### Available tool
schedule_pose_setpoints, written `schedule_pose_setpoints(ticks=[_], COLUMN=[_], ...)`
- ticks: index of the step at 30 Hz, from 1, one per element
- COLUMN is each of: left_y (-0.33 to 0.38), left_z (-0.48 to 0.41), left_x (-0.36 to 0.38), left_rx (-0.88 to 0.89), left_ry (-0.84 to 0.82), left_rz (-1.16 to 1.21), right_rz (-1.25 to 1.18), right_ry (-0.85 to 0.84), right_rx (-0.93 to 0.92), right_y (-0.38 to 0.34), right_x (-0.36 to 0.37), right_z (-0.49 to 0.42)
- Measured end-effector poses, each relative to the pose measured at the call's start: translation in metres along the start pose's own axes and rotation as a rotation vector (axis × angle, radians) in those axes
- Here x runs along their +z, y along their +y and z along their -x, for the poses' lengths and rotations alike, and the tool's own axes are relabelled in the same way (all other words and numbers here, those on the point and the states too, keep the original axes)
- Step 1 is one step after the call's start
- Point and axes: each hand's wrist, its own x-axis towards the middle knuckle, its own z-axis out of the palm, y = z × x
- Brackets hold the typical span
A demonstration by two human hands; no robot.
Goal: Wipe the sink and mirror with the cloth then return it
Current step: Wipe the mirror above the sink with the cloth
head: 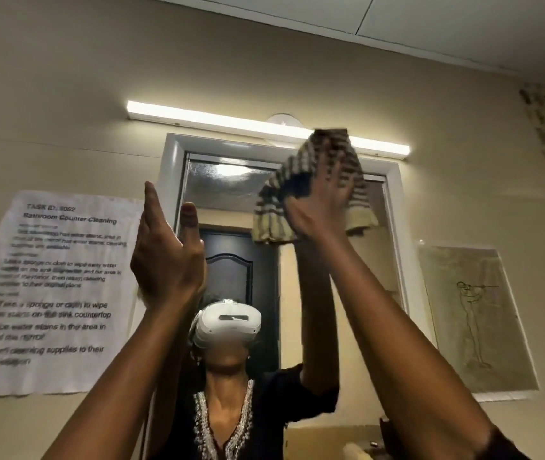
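Here we press the striped cloth [314, 190] flat against the mirror's [231, 194] top right corner under our spread right hand [322, 207], while our open, empty left hand [164, 257] waits alongside.

Home bathroom: framed mirror [394, 207] beneath a wall striplight [198, 119].

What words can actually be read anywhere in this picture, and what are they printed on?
All readable text is on the white paper sheet taped to the wall left of the mirror:
"TASK ID:" followed by a blurred number
"Bathroom Counter Cleaning"
"1. Take a sponge or cloth to wipe water stains on the sink countertop"
"Wipe water stains in the area in front of the mirror"
The small paragraphs and last step are too blurred.
The drawing on the right carries no readable words.
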Motion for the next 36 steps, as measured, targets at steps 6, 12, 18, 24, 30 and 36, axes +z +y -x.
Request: schedule_pose_setpoints(ticks=[6, 12, 18, 24, 30, 36], left_y=[-0.004, -0.008, 0.004, -0.002, 0.009, -0.006], left_z=[0.001, -0.002, -0.003, -0.010, -0.002, 0.004], left_x=[-0.007, -0.011, -0.034, -0.076, -0.073, -0.054], left_rx=[0.062, 0.116, -0.053, -0.047, 0.082, 0.133], left_ry=[-0.030, -0.028, -0.070, -0.163, -0.338, -0.430], left_rz=[0.214, 0.311, 0.532, 0.438, 0.268, 0.183], right_rz=[0.156, 0.012, 0.123, 0.045, -0.070, 0.156], right_ry=[-0.122, -0.160, -0.194, -0.390, -0.335, -0.079], right_rx=[-0.688, -0.777, -0.848, -1.136, -0.811, -0.507], right_y=[-0.097, -0.111, -0.113, -0.075, -0.059, -0.044], right_x=[0.047, 0.046, 0.057, 0.046, 0.029, 0.023], right_z=[0.002, -0.044, 0.024, 0.184, 0.063, 0.007])
